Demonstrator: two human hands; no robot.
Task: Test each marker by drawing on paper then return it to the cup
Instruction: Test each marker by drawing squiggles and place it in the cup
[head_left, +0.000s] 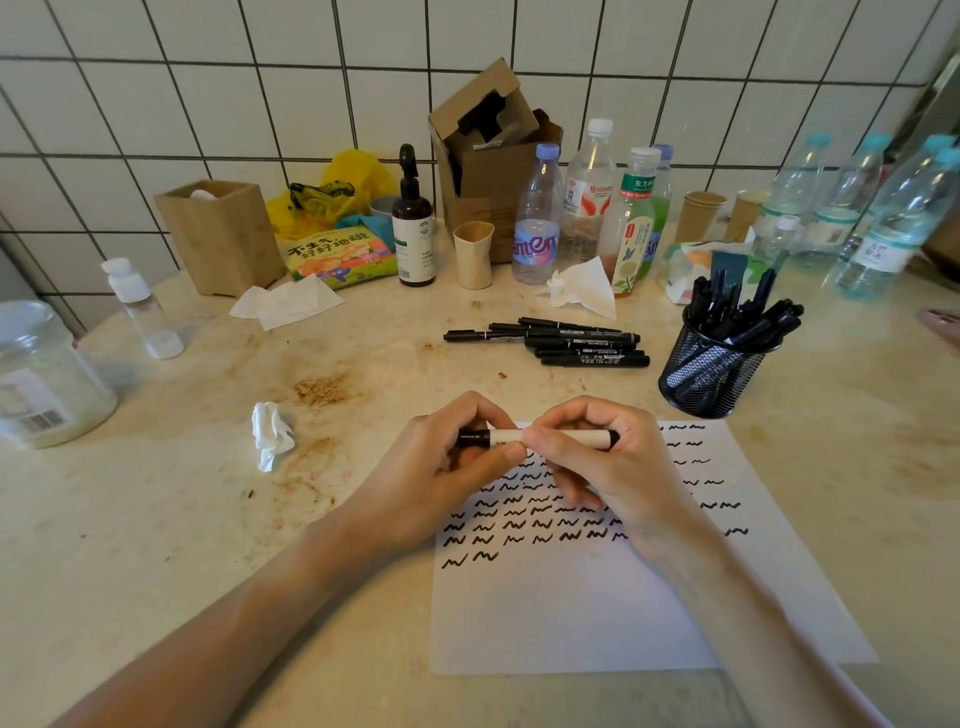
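- Left hand (457, 457): fingers curled round the black cap end of a marker, thumb underneath; forearm enters from the lower left and rests low over the bench.
- Right hand (597, 457): fingers and thumb pinch the pale barrel of the same marker; forearm enters from the lower right and lies across the paper.
- Marker (506, 437): held level between both hands, just above the upper left corner of the paper; long axis runs left to right, black cap to the left, a dark tip end showing at the right past the right hand. Whether the cap is seated or partly drawn cannot be told.
- Judged step: uncapping or recapping; the pull or push goes along the marker's axis, the hands working against each other.
- Paper (597, 613): white sheet directly under the hands, rows of black squiggles across its upper half, lower half bare.
- Cup (711, 374): black mesh holder, upright, full of black markers, beyond and to the right of the hands, just past the paper's far edge; the right hand is the nearer one for the return.
- Loose markers (561, 343): a bundle lying flat on the bench beyond the hands, left of the cup, axes left to right.
- Bench (182, 519): pale, stained; a crumpled tissue (271, 434) lies left of the left hand.
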